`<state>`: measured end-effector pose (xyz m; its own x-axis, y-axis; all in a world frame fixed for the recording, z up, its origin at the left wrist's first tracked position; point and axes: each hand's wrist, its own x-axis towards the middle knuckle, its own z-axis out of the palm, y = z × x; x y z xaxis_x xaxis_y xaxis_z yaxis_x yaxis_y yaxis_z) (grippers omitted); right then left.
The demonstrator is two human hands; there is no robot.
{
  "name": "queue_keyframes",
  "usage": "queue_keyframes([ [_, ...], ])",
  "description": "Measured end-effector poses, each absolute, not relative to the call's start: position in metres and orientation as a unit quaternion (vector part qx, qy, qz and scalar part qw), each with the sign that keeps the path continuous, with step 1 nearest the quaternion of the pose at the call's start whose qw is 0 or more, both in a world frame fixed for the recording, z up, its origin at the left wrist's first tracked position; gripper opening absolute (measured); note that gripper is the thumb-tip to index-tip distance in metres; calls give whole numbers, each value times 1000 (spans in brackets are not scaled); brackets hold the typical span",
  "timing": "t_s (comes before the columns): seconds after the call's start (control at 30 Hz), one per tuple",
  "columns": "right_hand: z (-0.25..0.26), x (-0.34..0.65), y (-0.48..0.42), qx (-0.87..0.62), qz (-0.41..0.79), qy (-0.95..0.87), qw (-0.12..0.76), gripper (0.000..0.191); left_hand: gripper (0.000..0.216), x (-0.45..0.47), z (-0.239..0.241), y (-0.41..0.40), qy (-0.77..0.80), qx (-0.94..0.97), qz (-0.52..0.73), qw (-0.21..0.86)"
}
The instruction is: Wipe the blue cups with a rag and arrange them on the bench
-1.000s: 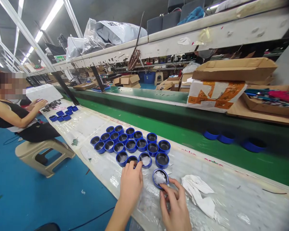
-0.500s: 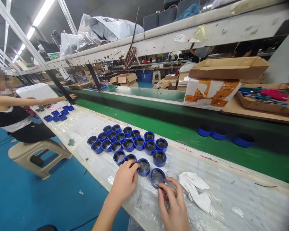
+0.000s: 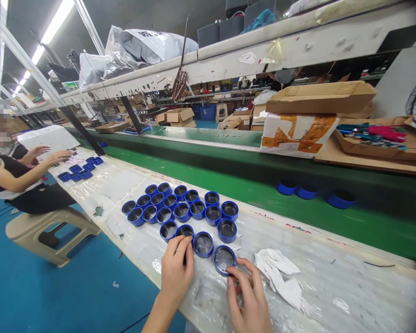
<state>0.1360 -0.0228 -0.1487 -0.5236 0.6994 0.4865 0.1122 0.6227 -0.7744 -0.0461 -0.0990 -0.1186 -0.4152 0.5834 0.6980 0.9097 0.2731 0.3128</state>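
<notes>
While the nearest cap (image 3: 224, 259) now lies flat on the plastic-covered bench (image 3: 333, 282), no longer tipped up as a second ago, the right hand (image 3: 246, 296) keeps fingertips on its near rim, grasping lightly. Beside it, the left hand (image 3: 176, 268) has slid onto another cap (image 3: 185, 231), fingers curled over it. Together they extend the front row of the cap cluster (image 3: 180, 208). A white rag (image 3: 280, 277) lies just right. Far left, a seated person (image 3: 17, 180) handles more caps (image 3: 79, 169).

white rag (image 3: 280, 277), cardboard boxes (image 3: 319, 97) (stacked), stool (image 3: 45, 231)
</notes>
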Motion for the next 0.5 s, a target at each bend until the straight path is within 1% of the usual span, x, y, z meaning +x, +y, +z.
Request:
queue_keyframes([
  [0.13, -150, 136, -23, -261, 362, -794, 412, 20, 20, -45, -119, -98, -773, -476, -352, 227],
  [0.5, -149, 136, -23, -264, 370, -790, 411, 20, 21, -48, -116, -95, -783, -491, -344, 168],
])
